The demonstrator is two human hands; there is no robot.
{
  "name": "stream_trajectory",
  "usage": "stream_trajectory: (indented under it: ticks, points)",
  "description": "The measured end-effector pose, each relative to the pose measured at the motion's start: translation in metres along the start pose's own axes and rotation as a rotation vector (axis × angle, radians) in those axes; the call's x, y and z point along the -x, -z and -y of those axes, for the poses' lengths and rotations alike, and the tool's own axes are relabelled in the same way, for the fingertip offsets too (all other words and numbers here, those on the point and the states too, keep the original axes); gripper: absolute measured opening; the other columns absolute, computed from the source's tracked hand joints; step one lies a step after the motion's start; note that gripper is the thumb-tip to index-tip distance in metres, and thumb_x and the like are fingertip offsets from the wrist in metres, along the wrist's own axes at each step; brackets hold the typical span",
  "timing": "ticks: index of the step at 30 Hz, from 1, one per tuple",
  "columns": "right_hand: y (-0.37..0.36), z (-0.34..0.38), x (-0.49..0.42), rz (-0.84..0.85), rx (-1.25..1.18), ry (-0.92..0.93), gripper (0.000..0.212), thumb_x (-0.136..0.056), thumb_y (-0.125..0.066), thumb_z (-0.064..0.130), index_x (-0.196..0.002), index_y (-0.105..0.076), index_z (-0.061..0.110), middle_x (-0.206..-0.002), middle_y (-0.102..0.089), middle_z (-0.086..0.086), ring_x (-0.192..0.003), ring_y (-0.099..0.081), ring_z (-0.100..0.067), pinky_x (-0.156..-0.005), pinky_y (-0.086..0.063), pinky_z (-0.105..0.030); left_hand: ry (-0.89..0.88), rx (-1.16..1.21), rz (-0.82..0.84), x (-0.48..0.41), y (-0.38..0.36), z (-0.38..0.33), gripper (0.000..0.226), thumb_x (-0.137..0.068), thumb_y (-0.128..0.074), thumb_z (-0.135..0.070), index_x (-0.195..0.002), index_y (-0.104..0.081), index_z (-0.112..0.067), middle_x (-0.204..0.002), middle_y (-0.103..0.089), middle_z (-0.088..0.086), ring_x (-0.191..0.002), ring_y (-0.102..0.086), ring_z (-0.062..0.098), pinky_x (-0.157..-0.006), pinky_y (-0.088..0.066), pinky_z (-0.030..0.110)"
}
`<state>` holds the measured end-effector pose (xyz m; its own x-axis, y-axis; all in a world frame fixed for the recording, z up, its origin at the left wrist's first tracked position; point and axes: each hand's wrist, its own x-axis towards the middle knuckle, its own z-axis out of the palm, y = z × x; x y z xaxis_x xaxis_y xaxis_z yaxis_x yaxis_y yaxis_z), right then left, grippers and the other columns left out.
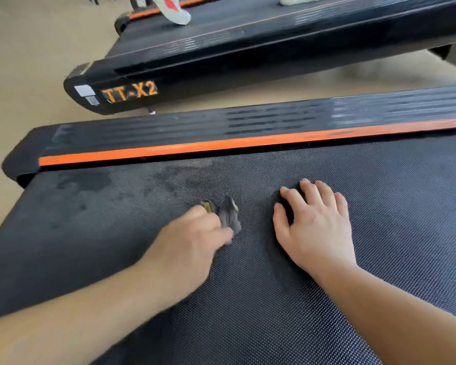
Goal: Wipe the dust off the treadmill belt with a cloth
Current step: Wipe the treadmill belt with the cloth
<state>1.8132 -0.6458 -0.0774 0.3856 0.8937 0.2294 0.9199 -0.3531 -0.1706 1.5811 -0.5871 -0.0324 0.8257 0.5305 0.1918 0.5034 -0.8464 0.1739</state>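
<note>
The left hand [195, 233] is gripping the dark cloth [228, 214] on the treadmill belt [379, 206]; the right hand [316, 227] is lying flat (fingers spread). Dusty patches [184, 175] are lying ahead-left, nearer the left hand.

Beige floor [24, 61]; 2nd treadmill [248, 48] behind, orange TT-X2 label [129, 92], shoe [174, 9] on it.

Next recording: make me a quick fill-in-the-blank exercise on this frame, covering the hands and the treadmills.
1. The left hand grips a dark, crumpled ____.
2. The right hand rests open on the belt and holds ____.
3. The stripe beside the belt is coloured ____.
4. The neighbouring treadmill is labelled ____.
Missing words: cloth; nothing; orange; TT-X2.
</note>
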Motion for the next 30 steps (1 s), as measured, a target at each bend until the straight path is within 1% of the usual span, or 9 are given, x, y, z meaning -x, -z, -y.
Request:
stream_trajectory:
  ticks: [3, 6, 8, 13, 18, 22, 24, 27, 30]
  points:
    - [0.003, 0.001, 0.001, 0.003, -0.011, -0.003, 0.048, -0.099, -0.038, 0.053, -0.133, -0.062, 0.03, -0.145, -0.054, -0.005, -0.142, -0.039, -0.036, -0.118, -0.028, -0.058, -0.096, -0.053, 0.129, 0.023, 0.011, 0.011, 0.029, -0.094, -0.04, -0.01, -0.1, -0.065, -0.023, -0.094, -0.05, -0.007, -0.085, -0.042, 0.015, -0.058, -0.049, 0.032]
    - [0.004, 0.003, 0.001, 0.005, -0.01, -0.003, 0.048, -0.099, -0.037, 0.054, -0.133, -0.062, 0.031, -0.145, -0.055, -0.004, -0.141, -0.04, -0.035, -0.118, -0.028, -0.057, 0.243, -0.186, -0.025, 0.027, 0.012, 0.066, 0.021, -0.089, -0.059, -0.005, -0.103, -0.07, -0.015, -0.102, -0.049, 0.0, -0.089, -0.045, 0.024, -0.056, -0.052, 0.043]
    - [0.003, 0.003, 0.001, 0.008, -0.004, -0.007, 0.048, -0.099, -0.037, 0.054, -0.133, -0.062, 0.031, -0.144, -0.055, -0.004, -0.141, -0.04, -0.035, -0.118, -0.028, -0.057, 0.357, -0.151, -0.093, 0.023, 0.005, 0.049, 0.02, -0.086, -0.062, -0.006, -0.098, -0.073, -0.017, -0.097, -0.053, -0.002, -0.087, -0.042, 0.022, -0.062, -0.051, 0.044]
    - [0.004, 0.002, 0.001, 0.004, 0.016, 0.001, 0.045, -0.1, -0.042, 0.053, -0.133, -0.062, 0.031, -0.146, -0.055, -0.005, -0.141, -0.04, -0.036, -0.117, -0.029, -0.057, -0.014, 0.01, 0.085, 0.023, -0.004, -0.006, 0.021, -0.095, -0.045, -0.014, -0.101, -0.064, -0.023, -0.099, -0.047, -0.007, -0.088, -0.038, 0.016, -0.063, -0.05, 0.039]
    - [0.002, 0.0, 0.001, 0.015, 0.02, 0.002, 0.044, -0.1, -0.043, 0.053, -0.134, -0.061, 0.032, -0.147, -0.054, -0.004, -0.142, -0.039, -0.035, -0.119, -0.027, -0.056, 0.332, -0.087, -0.118, 0.002, -0.01, 0.037, 0.022, -0.09, -0.06, -0.005, -0.103, -0.072, -0.018, -0.095, -0.051, -0.003, -0.086, -0.038, 0.018, -0.062, -0.05, 0.043]
    - [0.001, -0.001, 0.001, -0.006, 0.022, 0.005, 0.043, -0.1, -0.044, 0.053, -0.132, -0.062, 0.031, -0.146, -0.054, -0.006, -0.142, -0.04, -0.037, -0.118, -0.028, -0.057, -0.022, 0.121, 0.078, 0.038, 0.001, -0.053, 0.026, -0.085, -0.048, -0.009, -0.102, -0.065, -0.022, -0.092, -0.047, -0.004, -0.081, -0.037, 0.016, -0.062, -0.046, 0.032]
    - [0.002, -0.001, 0.0, -0.021, 0.015, 0.008, 0.042, -0.1, -0.044, 0.052, -0.132, -0.062, 0.031, -0.146, -0.055, -0.007, -0.141, -0.04, -0.037, -0.117, -0.03, -0.057, -0.126, 0.059, 0.161, 0.053, 0.012, -0.04, 0.031, -0.085, -0.047, -0.009, -0.109, -0.061, -0.021, -0.094, -0.046, -0.004, -0.082, -0.04, 0.016, -0.056, -0.045, 0.028]
    - [0.002, 0.0, 0.0, -0.01, 0.012, 0.004, 0.041, -0.101, -0.047, 0.051, -0.132, -0.063, 0.03, -0.144, -0.056, -0.006, -0.14, -0.041, -0.036, -0.116, -0.031, -0.056, 0.141, -0.13, 0.098, 0.056, 0.014, 0.026, 0.025, -0.083, -0.059, 0.0, -0.101, -0.061, -0.018, -0.093, -0.041, -0.004, -0.084, -0.036, 0.016, -0.049, -0.048, 0.036]
    - [0.003, 0.002, 0.001, 0.015, 0.039, 0.017, 0.042, -0.102, -0.045, 0.051, -0.135, -0.061, 0.03, -0.146, -0.054, -0.008, -0.14, -0.04, -0.035, -0.116, -0.03, -0.056, 0.361, -0.061, 0.001, 0.064, 0.007, 0.014, 0.018, -0.083, -0.059, -0.002, -0.088, -0.064, -0.018, -0.089, -0.041, -0.006, -0.084, -0.031, 0.017, -0.057, -0.047, 0.039]
